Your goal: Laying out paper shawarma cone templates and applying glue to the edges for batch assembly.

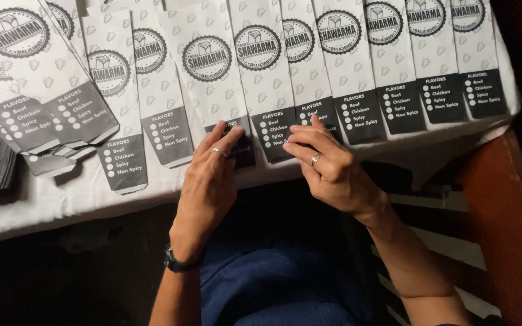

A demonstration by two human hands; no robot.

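Nearest, at the table edge (43, 208), the left hand (208, 175) lies flat, fingers released and spread over the dark lower end of one paper sleeve (208, 66), its ring finger resting on it. Just right of that sleeve, the right hand (327, 166) curls its fingertips (297, 130) onto the dark end of the neighbouring sleeve (264, 66), pressing more than gripping. Beyond the hands, more printed sleeves (394, 60) overlap in a row running both ways from that sleeve; a loose heap (37, 115) lies far left. Because the sleeves overlap and hang at the table edge, a sideways push could likely skew the row or slide one off.
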